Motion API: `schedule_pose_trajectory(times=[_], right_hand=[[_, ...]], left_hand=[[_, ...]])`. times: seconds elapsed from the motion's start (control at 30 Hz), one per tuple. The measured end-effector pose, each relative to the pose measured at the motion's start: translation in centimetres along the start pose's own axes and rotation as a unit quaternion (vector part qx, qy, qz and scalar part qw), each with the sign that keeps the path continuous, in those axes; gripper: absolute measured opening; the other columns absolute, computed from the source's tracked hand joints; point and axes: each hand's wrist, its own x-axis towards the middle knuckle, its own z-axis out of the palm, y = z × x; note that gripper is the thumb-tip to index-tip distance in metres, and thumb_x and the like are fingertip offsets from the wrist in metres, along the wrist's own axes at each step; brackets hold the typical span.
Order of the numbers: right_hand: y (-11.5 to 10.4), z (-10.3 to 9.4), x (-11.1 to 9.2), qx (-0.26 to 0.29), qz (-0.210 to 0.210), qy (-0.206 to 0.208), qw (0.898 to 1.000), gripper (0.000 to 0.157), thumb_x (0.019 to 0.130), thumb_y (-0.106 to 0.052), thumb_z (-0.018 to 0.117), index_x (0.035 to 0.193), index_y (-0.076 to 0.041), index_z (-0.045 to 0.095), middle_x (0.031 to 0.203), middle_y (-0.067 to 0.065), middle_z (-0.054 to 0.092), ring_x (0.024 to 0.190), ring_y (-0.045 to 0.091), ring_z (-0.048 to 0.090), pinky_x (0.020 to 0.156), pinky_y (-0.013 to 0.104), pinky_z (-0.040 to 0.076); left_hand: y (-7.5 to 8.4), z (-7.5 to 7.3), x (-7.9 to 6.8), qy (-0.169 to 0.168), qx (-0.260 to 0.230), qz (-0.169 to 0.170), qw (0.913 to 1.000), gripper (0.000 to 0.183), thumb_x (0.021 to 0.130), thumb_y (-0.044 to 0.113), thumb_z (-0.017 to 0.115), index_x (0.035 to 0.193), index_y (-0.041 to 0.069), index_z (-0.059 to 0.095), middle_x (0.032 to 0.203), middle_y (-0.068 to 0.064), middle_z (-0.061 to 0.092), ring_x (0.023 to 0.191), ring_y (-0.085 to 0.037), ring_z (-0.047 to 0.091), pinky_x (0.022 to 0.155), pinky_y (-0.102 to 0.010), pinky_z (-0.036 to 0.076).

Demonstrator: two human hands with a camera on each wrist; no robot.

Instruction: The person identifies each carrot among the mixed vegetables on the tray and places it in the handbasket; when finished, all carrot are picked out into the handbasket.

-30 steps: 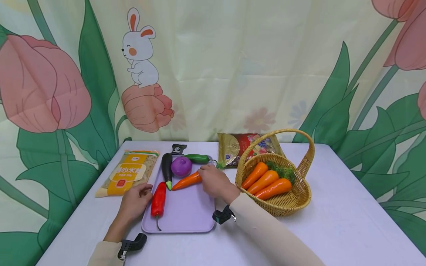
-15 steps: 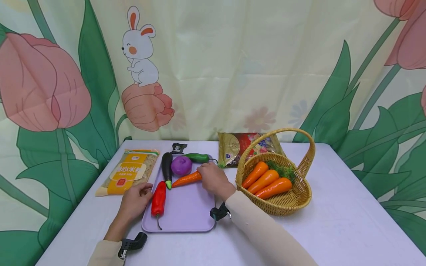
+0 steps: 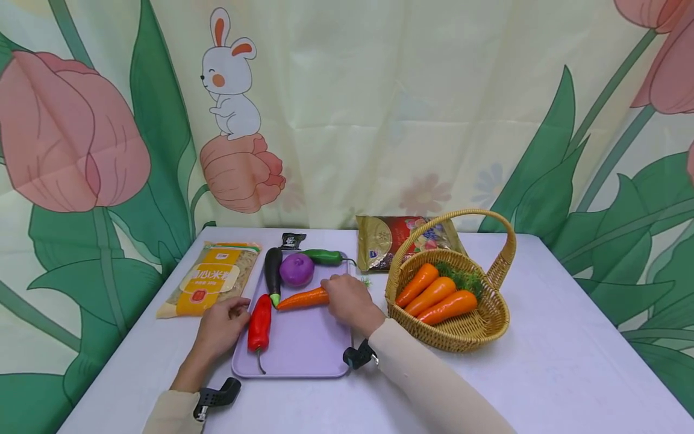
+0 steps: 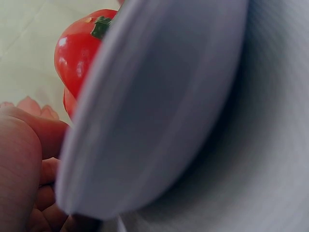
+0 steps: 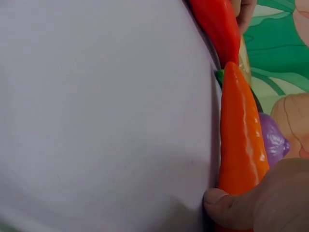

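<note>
A lavender tray [image 3: 306, 349] holds a red pepper [image 3: 260, 325], a black eggplant [image 3: 273, 270], a purple onion [image 3: 296, 269], a green chili pepper [image 3: 323, 257] and a carrot [image 3: 303, 299]. My right hand [image 3: 349, 303] grips the carrot around its leafy end, and the thumb [image 5: 219, 205] presses on it in the right wrist view. The carrot's tip points left, close by the eggplant's green stem. At the tray's left edge, my left hand [image 3: 221, 325] rests with loosely bent fingers against the rim, beside the red pepper. Its fingertips are hidden behind the tray wall in the left wrist view.
A wicker basket [image 3: 461, 342] with a tall handle and 3 carrots [image 3: 432, 295] stands right of the tray. Behind it lies a gold and red food bag [image 3: 379, 244]. A yellow grain bag [image 3: 208, 283] lies left, and a small black packet [image 3: 293, 241] sits behind the tray.
My right hand has shifted slightly toward the tray's front with the carrot, which now lies more level across the tray. The left hand has stayed at the tray's edge.
</note>
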Motion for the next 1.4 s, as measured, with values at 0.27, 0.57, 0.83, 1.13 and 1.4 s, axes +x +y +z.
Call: schedule_pose_trajectory(times=[0.27,0.57,0.83,1.13,1.4], right_hand=[[-0.4,-0.7,-1.4,0.033,-0.019,-0.019,0.999,0.038,0.086,-0.01,0.075,0.124,-0.011,0.07,0.099,0.007,0.068,0.085,0.02,0.062,0.078,0.034,0.055],[-0.8,-3.8,-4.0,0.021,-0.053,0.027,0.998,0.035,0.089,-0.015,0.075,0.123,-0.017,0.067,0.102,0.003,0.066,0.087,0.019,0.06,0.072,0.03,0.052],[-1.1,-6.5,-6.7,0.008,-0.06,0.022,0.998,0.044,0.089,-0.03,0.078,0.128,-0.02,0.062,0.109,0.0,0.065,0.093,0.017,0.061,0.069,0.028,0.051],[0.2,-8.6,-9.7,0.006,-0.083,0.04,0.996,0.044,0.088,-0.031,0.078,0.127,-0.021,0.061,0.115,-0.002,0.066,0.097,0.016,0.063,0.069,0.029,0.054],[2.8,-10.2,-12.1,0.04,-0.086,0.061,0.994,0.048,0.088,-0.028,0.079,0.131,-0.018,0.061,0.117,-0.002,0.065,0.103,0.016,0.062,0.079,0.033,0.056]], left_hand=[[-0.3,0.2,0.1,0.002,0.0,0.002,1.0,0.036,0.095,0.013,0.063,0.129,0.001,0.066,0.095,-0.01,0.063,0.085,-0.023,0.054,0.069,-0.024,0.051],[0.1,-0.1,0.2,-0.001,0.008,0.002,1.0,0.037,0.095,0.013,0.064,0.13,0.001,0.065,0.097,-0.01,0.063,0.087,-0.024,0.054,0.072,-0.026,0.052],[0.2,-0.1,0.1,-0.002,0.007,-0.002,1.0,0.037,0.095,0.014,0.063,0.131,0.002,0.065,0.098,-0.011,0.063,0.088,-0.024,0.055,0.071,-0.024,0.052],[0.1,-0.1,-0.1,-0.004,0.004,-0.006,1.0,0.038,0.095,0.013,0.064,0.131,0.001,0.064,0.099,-0.011,0.063,0.088,-0.024,0.055,0.072,-0.024,0.054],[0.0,0.1,0.1,-0.004,0.006,-0.008,0.9999,0.039,0.095,0.015,0.063,0.132,0.002,0.063,0.102,-0.011,0.064,0.091,-0.024,0.055,0.077,-0.028,0.056]])
